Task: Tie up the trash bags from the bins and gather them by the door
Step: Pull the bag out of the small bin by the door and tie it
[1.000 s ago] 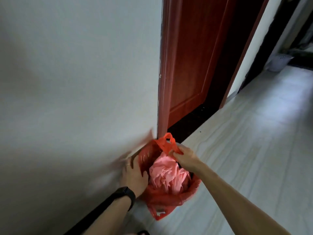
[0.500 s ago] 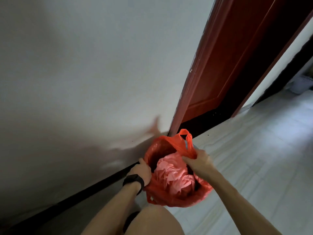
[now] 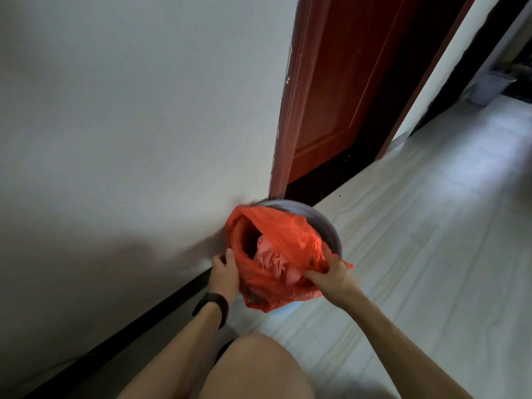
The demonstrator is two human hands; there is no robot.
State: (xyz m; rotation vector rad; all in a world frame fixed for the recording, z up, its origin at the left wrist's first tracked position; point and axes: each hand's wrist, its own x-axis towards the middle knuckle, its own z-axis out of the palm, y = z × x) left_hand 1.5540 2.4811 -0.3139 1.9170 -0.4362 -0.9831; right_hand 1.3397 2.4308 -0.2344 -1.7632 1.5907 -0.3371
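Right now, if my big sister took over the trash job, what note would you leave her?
Left hand: gripping the left edge of the red trash bag.
Right hand: gripping the bag's right edge.
Bag: sits in the grey bin against the wall, beside the red door; pink rubbish shows inside.
Done: both edges gathered.
Left: tie it shut, lift it out, set it by the door. Another bin stands farther off.

A home hallway, by the look of it: plain white wall [image 3: 121, 110] filling the left of the frame, black skirting [image 3: 138, 326] along its foot, dark red wooden door [image 3: 339, 90] at upper centre, pale wood-look floor [image 3: 431, 226] at right, white slatted basket [image 3: 490, 87] at upper right.
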